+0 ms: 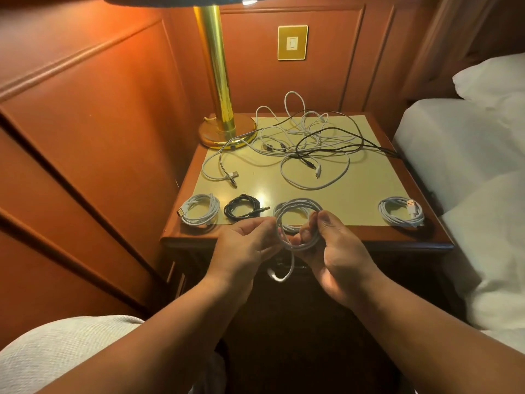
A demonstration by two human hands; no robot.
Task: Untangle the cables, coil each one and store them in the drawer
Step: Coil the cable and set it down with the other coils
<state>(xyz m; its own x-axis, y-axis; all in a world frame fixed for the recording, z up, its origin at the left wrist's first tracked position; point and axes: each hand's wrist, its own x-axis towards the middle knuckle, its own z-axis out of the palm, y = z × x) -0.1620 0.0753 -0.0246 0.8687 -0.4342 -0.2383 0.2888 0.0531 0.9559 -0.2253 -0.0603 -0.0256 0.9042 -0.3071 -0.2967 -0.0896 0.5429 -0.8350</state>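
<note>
My right hand [329, 237] grips a white cable coil [298, 206] held upright over the nightstand's front edge. Its loose end [284, 273] hangs down below my hands. My left hand [244, 240] pinches the same cable at the coil's left side. Three finished coils lie along the front of the nightstand: a white coil [200, 209] at the left, a black coil [241, 207] beside it, and a white coil with an orange-marked plug [400, 211] at the right. A tangle of white and black cables [309, 140] is spread across the back. The drawer front [369, 260] below is dark.
A brass lamp [218, 81] stands at the nightstand's [355, 191] back left corner, its base touching the loose cables. A bed with white linen [468, 155] lies close on the right. Wood panelling closes in the left and the back, with a brass wall switch [292, 42].
</note>
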